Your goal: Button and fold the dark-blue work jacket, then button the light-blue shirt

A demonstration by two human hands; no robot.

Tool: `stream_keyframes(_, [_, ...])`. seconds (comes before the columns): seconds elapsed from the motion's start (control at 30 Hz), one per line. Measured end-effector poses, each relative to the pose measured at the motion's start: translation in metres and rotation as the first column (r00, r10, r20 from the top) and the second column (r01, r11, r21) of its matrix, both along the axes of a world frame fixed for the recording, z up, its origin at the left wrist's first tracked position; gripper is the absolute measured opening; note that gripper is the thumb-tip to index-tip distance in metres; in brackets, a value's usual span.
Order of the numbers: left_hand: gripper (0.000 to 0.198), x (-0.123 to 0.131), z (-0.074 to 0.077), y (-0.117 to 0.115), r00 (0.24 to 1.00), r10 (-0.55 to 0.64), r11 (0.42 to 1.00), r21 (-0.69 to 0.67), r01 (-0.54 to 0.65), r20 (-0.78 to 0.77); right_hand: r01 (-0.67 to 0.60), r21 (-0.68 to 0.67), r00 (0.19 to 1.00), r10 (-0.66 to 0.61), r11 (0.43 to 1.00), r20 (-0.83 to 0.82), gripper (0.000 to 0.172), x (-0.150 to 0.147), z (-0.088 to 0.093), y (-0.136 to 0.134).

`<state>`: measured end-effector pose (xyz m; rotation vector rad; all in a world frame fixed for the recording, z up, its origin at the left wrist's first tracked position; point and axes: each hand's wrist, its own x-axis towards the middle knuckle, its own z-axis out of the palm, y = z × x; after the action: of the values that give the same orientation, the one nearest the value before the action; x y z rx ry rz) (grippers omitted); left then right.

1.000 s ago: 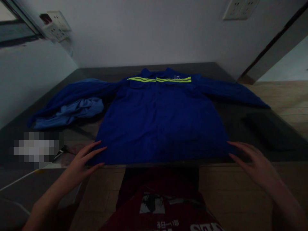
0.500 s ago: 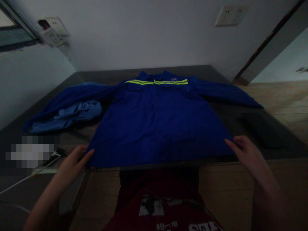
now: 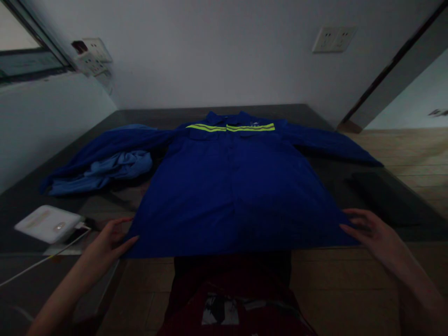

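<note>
A dark blue work jacket (image 3: pixel 231 191) with yellow-green reflective stripes across the chest lies spread face up on a dark table (image 3: pixel 210 111), sleeves stretched to both sides. My left hand (image 3: pixel 105 242) pinches the jacket's lower left hem corner at the table's near edge. My right hand (image 3: pixel 371 233) grips the lower right hem corner, fingers curled on the cloth. The hem hangs slightly past the table edge between my hands.
A crumpled lighter blue garment (image 3: pixel 112 168) lies by the left sleeve. A white box-like device (image 3: pixel 49 223) with a white cable sits at the near left. A flat dark object (image 3: pixel 381 191) rests on the table's right side. Wall sockets (image 3: pixel 334 38) are behind; wooden floor lies to the right.
Both hands went from lying flat with spread fingers on the hem corners to gripping them. The hem has been drawn toward me and now overhangs the near table edge.
</note>
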<state>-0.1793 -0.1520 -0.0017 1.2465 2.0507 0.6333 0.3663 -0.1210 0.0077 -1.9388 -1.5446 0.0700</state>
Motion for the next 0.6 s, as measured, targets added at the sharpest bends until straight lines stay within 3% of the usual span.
stream_keyframes(0.07, [0.065,-0.006,-0.002,0.0,0.982,-0.09,0.996,0.005,0.092,-0.166,-0.002,-0.007,1.0,0.002,1.0,0.027,0.042,-0.007,-0.002,-0.003])
stream_keyframes(0.13, [0.054,-0.004,0.001,0.0,0.91,-0.14,0.982,0.067,0.179,-0.39,0.005,-0.028,0.999,-0.004,1.0,0.041,0.044,-0.003,-0.007,-0.006])
stream_keyframes(0.23, [0.04,0.019,0.009,0.0,0.786,-0.109,0.916,0.245,0.317,-0.608,-0.028,-0.09,0.997,0.034,0.996,0.062,0.049,0.02,-0.015,-0.009])
stream_keyframes(0.3, [0.03,0.047,0.011,0.0,0.789,-0.157,0.834,0.348,0.428,-0.594,-0.064,-0.074,0.993,0.071,0.995,0.095,0.054,0.031,-0.017,-0.008])
stream_keyframes(0.37, [0.02,0.084,0.009,0.0,0.77,-0.351,0.708,0.387,0.591,-0.533,-0.131,0.01,0.984,0.129,0.991,0.123,0.051,0.023,-0.017,-0.007])
stream_keyframes(0.4, [0.017,0.103,0.006,0.001,0.72,-0.468,0.631,0.377,0.678,-0.512,-0.19,0.059,0.975,0.181,0.98,0.125,0.045,0.012,-0.017,-0.007])
stream_keyframes(0.47, [0.018,0.139,-0.002,0.004,0.58,-0.64,0.471,0.338,0.815,-0.504,-0.374,0.108,0.927,0.367,0.921,0.083,0.027,-0.024,-0.018,-0.008])
stream_keyframes(0.5, [0.019,0.155,-0.006,0.006,0.529,-0.686,0.423,0.318,0.849,-0.5,-0.478,0.11,0.878,0.475,0.871,0.056,0.019,-0.046,-0.019,-0.009])
stream_keyframes(0.53, [0.022,0.167,-0.009,0.008,0.502,-0.712,0.405,0.296,0.865,-0.492,-0.567,0.093,0.824,0.566,0.819,0.034,0.013,-0.068,-0.021,-0.011])
stream_keyframes(0.6, [0.029,0.183,-0.014,0.01,0.499,-0.732,0.427,0.258,0.866,-0.463,-0.713,0.015,0.701,0.713,0.701,0.011,0.012,-0.108,-0.027,-0.014])
